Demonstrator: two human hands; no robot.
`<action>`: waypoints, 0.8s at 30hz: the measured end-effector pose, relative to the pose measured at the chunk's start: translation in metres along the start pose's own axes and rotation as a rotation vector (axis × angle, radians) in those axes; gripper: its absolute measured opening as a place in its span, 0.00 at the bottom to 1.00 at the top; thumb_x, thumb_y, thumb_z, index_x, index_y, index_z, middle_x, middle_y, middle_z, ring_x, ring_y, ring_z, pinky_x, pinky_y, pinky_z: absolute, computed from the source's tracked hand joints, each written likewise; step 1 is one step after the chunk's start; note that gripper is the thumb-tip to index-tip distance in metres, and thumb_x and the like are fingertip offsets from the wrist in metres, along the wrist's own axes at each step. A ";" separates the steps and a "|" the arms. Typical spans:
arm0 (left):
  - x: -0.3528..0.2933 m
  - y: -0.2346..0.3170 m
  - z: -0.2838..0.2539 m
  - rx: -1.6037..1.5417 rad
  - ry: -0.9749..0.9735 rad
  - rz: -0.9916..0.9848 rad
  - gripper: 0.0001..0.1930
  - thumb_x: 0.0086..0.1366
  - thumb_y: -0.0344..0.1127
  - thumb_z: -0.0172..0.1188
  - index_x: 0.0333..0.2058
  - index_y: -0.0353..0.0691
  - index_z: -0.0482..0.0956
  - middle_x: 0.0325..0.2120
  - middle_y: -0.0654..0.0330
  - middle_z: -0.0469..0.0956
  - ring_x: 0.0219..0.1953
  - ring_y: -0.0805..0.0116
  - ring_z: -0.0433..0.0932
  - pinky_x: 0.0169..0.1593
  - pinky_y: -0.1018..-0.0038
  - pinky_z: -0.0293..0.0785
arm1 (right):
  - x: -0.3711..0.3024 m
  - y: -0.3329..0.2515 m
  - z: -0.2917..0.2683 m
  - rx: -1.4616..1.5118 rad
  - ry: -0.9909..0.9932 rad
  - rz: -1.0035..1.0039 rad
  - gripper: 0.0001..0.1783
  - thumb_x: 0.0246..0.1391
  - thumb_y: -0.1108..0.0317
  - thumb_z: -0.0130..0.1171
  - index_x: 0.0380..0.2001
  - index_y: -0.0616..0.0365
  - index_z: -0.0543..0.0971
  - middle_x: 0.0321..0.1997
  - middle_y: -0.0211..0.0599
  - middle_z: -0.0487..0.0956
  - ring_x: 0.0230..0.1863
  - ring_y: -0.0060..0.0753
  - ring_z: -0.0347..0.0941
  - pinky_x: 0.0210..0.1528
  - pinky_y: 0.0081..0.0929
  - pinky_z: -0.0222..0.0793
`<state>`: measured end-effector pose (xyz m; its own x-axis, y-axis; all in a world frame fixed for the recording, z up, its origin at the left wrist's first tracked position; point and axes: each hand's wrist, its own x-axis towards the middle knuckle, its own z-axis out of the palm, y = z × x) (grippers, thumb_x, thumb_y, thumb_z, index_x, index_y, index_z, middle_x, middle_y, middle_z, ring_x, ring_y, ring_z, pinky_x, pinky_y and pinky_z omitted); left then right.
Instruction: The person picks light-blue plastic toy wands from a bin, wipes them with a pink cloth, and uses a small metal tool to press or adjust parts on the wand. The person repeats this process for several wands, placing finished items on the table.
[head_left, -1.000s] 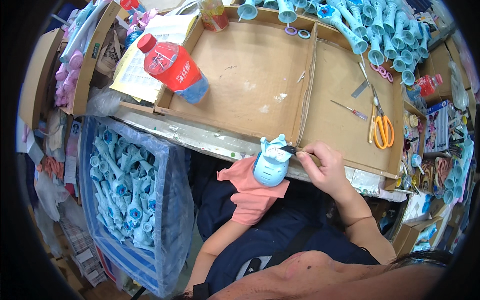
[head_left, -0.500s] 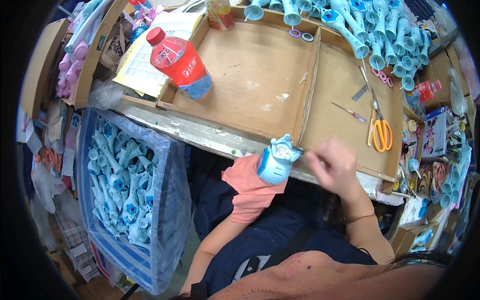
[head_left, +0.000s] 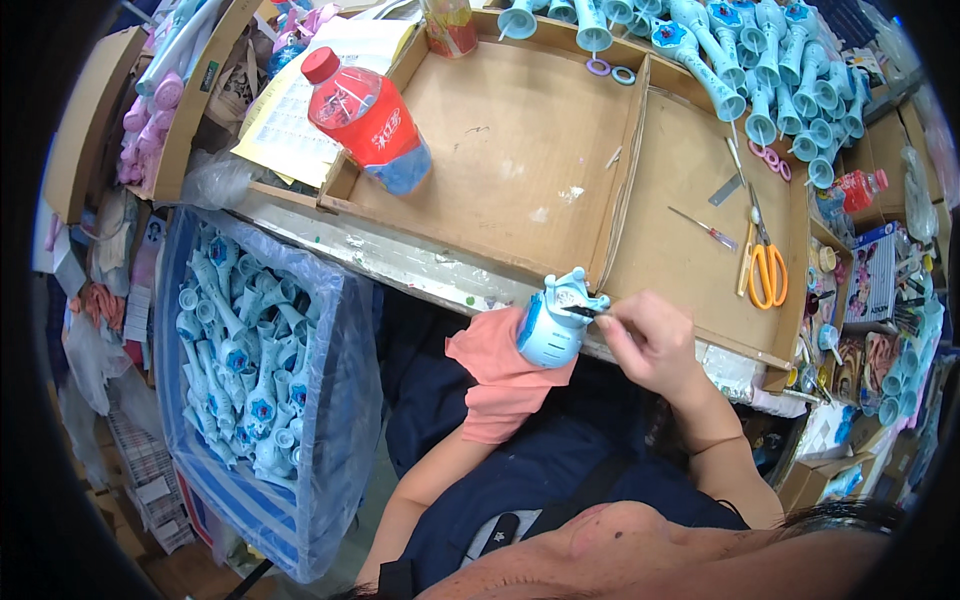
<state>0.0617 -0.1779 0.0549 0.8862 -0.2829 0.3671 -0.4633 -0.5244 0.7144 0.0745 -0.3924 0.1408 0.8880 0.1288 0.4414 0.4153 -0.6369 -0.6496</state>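
Note:
A salmon-pink cloth (head_left: 495,385) covers my left hand, so its fingers are hidden; bare left forearm (head_left: 425,505) runs out below. Upright in that covered hand is a light blue rounded plastic toy part (head_left: 550,338), with a crown-like open top and a darker blue patch on its left side. From the right, my right hand (head_left: 655,340) pinches a thin black piece (head_left: 580,312) between thumb and fingertips. Its tip lies at the opening of the toy part; whether it touches cannot be told.
Beyond my hands lies a cardboard tray (head_left: 500,170) with orange-handled scissors (head_left: 767,275), a screwdriver (head_left: 715,234) and a red-labelled bottle (head_left: 375,125). Blue toy wands (head_left: 760,70) are heaped at the back right. To my left stands a plastic-lined bin (head_left: 345,400) of blue parts.
My right hand has shifted slightly, and the black piece now shows over the top of the toy part. The covered left hand keeps its hold, nearly still.

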 end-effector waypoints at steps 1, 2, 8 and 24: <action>0.004 0.004 -0.002 -0.012 0.021 0.002 0.10 0.51 0.35 0.67 0.33 0.41 0.81 0.25 0.58 0.77 0.26 0.54 0.77 0.35 0.66 0.73 | -0.001 0.002 0.002 -0.018 0.015 -0.020 0.04 0.51 0.74 0.70 0.28 0.57 0.82 0.26 0.37 0.81 0.22 0.35 0.77 0.24 0.28 0.71; 0.008 0.008 -0.004 -0.022 0.045 0.006 0.11 0.50 0.35 0.67 0.33 0.41 0.81 0.24 0.58 0.77 0.26 0.54 0.77 0.35 0.66 0.73 | -0.001 0.005 0.002 -0.054 0.057 0.063 0.05 0.51 0.74 0.70 0.28 0.58 0.82 0.26 0.37 0.81 0.23 0.35 0.77 0.25 0.28 0.71; 0.018 0.018 -0.007 -0.111 0.199 -0.006 0.15 0.39 0.32 0.72 0.30 0.42 0.82 0.22 0.58 0.76 0.25 0.54 0.77 0.35 0.66 0.72 | -0.032 0.023 -0.005 0.039 0.169 0.117 0.05 0.50 0.73 0.70 0.29 0.58 0.82 0.38 0.41 0.80 0.40 0.47 0.80 0.41 0.37 0.75; -0.033 0.001 -0.034 -0.080 -0.056 -0.126 0.26 0.50 0.45 0.70 0.45 0.42 0.73 0.38 0.60 0.71 0.46 0.63 0.73 0.51 0.67 0.64 | -0.087 0.005 0.033 0.122 0.116 -0.017 0.33 0.54 0.48 0.73 0.57 0.52 0.75 0.67 0.55 0.67 0.70 0.59 0.63 0.70 0.52 0.58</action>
<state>0.0319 -0.1419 0.0636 0.9343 -0.2645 0.2389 -0.3440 -0.4940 0.7985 0.0059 -0.3813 0.0790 0.8547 0.0457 0.5171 0.4574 -0.5372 -0.7087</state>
